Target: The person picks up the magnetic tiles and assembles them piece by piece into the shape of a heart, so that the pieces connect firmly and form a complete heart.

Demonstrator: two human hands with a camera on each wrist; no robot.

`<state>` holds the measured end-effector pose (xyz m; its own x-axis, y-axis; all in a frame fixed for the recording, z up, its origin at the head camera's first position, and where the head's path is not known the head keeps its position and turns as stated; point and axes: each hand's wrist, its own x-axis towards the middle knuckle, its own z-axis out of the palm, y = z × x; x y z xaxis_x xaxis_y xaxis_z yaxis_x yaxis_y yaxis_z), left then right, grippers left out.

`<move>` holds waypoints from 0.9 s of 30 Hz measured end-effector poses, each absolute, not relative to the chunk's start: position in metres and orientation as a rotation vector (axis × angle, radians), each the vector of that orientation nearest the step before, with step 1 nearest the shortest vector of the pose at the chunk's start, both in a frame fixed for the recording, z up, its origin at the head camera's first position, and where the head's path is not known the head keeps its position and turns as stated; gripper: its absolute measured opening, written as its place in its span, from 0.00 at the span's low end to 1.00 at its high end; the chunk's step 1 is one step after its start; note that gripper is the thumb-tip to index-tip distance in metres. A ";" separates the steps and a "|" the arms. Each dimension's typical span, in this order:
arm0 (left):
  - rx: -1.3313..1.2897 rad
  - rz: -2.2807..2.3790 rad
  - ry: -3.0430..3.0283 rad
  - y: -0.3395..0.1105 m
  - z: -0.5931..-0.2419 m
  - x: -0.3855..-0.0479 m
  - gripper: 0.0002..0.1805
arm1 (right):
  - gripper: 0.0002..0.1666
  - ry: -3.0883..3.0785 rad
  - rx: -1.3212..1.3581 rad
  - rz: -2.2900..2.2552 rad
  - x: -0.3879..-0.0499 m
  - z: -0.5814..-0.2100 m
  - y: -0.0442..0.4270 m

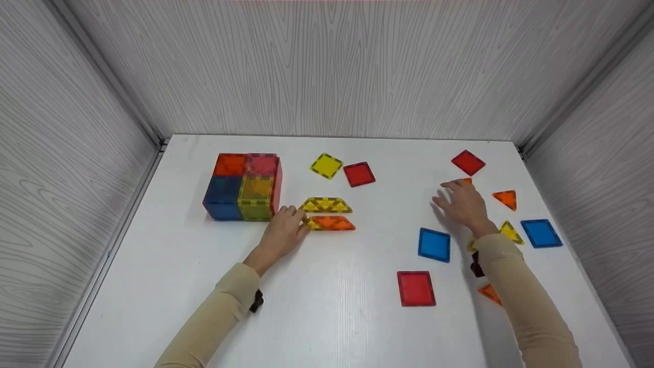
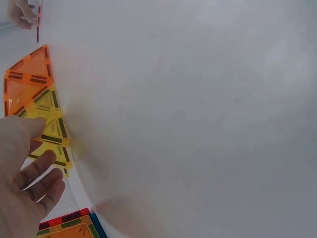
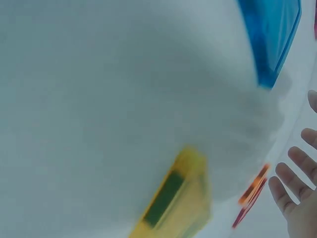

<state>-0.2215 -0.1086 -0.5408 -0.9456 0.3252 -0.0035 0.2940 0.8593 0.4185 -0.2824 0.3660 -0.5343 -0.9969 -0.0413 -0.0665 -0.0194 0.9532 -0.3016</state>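
Observation:
My left hand (image 1: pixel 281 230) is at the left end of two trapezoid strips of joined triangle magnetic tiles. Its thumb and a finger pinch the yellow end of the yellow-and-orange strip (image 1: pixel 333 223); the other fingers are loosely bent. Just behind lies the yellow strip (image 1: pixel 327 205). Left of this hand stands a block of magnetic tiles (image 1: pixel 260 188) in red, pink, blue and yellow. My right hand (image 1: pixel 462 204), fingers spread and holding nothing, hovers above the table at the right. An orange triangle tile (image 1: pixel 467 180) peeks out beyond it, partly hidden.
Yellow (image 1: pixel 326 166) and red (image 1: pixel 359 174) square tiles lie at the back. Around the right arm are blue squares (image 1: pixel 434 245) (image 1: pixel 541 233), red squares (image 1: pixel 416 289) (image 1: pixel 468 162), and orange (image 1: pixel 506 199) and yellow (image 1: pixel 511 232) triangles. Walls enclose the table's back and sides.

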 end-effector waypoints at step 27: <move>0.555 0.662 2.976 -0.112 -0.540 -0.222 0.13 | 0.43 2.976 0.042 -0.486 -0.283 -0.547 0.394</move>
